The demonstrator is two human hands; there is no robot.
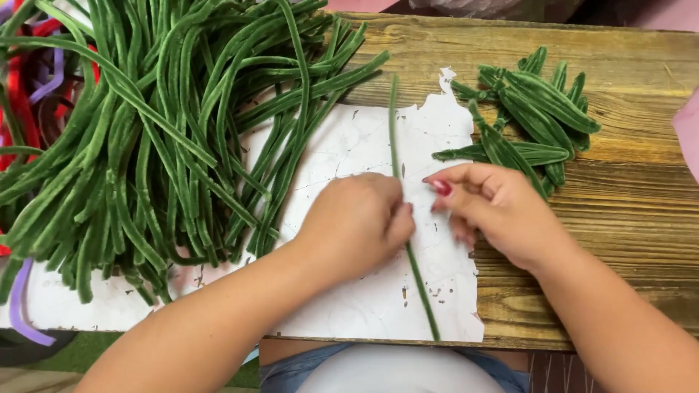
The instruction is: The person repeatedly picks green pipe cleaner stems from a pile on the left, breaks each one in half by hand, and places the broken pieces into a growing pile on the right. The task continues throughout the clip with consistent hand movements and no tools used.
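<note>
A green pipe cleaner (pixel 410 240) is laid lengthwise at the frame's centre on the white sheet (pixel 342 145), pinched by the left hand (pixel 357 222) and the right hand (pixel 495 211). A pile of green pipe cleaners (pixel 145 131) fills the upper left; folded green pieces (pixel 535 113) lie upper right.

stem pile (pixel 145 131) left | folded leaves (pixel 535 116) right | single stem (pixel 408 218) between

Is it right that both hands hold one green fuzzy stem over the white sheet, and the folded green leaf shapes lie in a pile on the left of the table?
Not quite. In the head view the left hand and right hand do hold one green stem over the white sheet, but the folded leaf shapes lie on the right; the left pile is long loose stems.
</note>
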